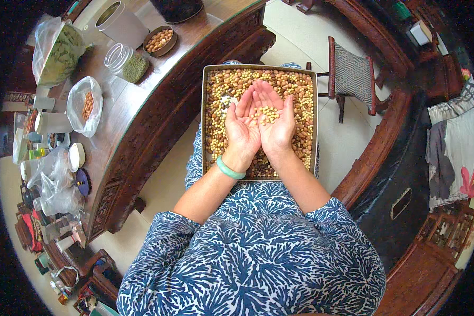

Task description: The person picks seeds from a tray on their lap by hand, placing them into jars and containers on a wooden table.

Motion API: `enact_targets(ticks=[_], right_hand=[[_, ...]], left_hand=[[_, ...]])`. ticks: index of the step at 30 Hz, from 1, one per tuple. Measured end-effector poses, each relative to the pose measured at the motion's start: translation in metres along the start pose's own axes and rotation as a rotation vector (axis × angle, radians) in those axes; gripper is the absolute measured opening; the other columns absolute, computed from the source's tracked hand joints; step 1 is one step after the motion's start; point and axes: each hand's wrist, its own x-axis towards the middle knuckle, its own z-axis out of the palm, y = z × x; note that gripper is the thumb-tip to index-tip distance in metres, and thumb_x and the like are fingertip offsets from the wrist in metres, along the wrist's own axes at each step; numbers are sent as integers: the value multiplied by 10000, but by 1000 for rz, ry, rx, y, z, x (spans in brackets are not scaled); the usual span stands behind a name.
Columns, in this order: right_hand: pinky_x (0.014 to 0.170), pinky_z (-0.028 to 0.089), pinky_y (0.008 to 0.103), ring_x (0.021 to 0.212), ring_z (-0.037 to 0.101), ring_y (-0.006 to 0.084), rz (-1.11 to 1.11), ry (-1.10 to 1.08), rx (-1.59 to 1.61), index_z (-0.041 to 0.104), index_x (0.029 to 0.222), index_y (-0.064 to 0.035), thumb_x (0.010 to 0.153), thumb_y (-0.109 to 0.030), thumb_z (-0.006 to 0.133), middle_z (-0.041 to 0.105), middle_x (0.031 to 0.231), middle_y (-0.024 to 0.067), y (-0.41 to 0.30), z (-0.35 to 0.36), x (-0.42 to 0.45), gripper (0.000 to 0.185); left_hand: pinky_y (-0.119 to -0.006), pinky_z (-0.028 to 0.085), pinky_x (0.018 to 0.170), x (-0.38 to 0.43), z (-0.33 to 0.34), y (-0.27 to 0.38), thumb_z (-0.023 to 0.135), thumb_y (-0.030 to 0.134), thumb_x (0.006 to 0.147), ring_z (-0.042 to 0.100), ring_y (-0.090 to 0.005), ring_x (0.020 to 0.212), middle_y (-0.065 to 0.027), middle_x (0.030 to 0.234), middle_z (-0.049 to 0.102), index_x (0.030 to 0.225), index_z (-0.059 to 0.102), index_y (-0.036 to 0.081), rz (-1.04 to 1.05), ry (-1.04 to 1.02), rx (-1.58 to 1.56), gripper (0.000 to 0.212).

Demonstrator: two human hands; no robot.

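Note:
My left hand (243,130) and my right hand (278,134) are cupped side by side, palms up and touching along their inner edges. A small heap of yellow soybeans (268,114) lies in them, mostly on the right palm. Below both hands, a rectangular metal tray (315,118) rests on my lap. Reddish peanuts (237,81), more soybeans and darker beans are spread through it in a mix. Part of the tray's bottom shows near its upper left. A pale green bangle (230,169) circles my left wrist.
On the carved wooden table (142,114) at left stand a small bowl of peanuts (160,40), a tipped clear jar of green beans (127,63), an open plastic bag (85,106) holding peanuts, and a grey canister (122,25). A woven-seat stool (353,75) stands at right. A phone (401,203) lies on the dark seat.

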Motion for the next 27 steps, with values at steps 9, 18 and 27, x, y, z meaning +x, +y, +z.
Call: enact_targets(ticks=[9, 18, 27], right_hand=[[1139, 308, 396, 1311, 432, 293, 3, -50, 55, 507, 1291, 75, 1030, -445, 225, 489, 1373, 212, -1, -7, 2, 647], [1142, 303, 393, 1323, 417, 288, 6, -75, 102, 513, 1290, 69, 1029, -451, 217, 480, 1383, 207, -5, -6, 0, 652], [1140, 290, 403, 1309, 435, 294, -34, -120, 41, 540, 1269, 57, 1028, -449, 192, 505, 1361, 209, -9, -5, 0, 659]], left_hand=[[-434, 361, 1101, 1, -4, -1, 340, 306, 1010, 498, -253, 1238, -136, 1293, 574, 1231, 579, -8, -8, -7, -46, 453], [-386, 379, 1085, -1, -3, 0, 316, 337, 1024, 498, -227, 1214, -133, 1274, 587, 1208, 589, -33, -58, -77, -103, 495], [-411, 384, 1083, 3, -9, 0, 356, 338, 1022, 515, -248, 1198, -138, 1270, 583, 1203, 586, -24, -143, -49, -168, 465]])
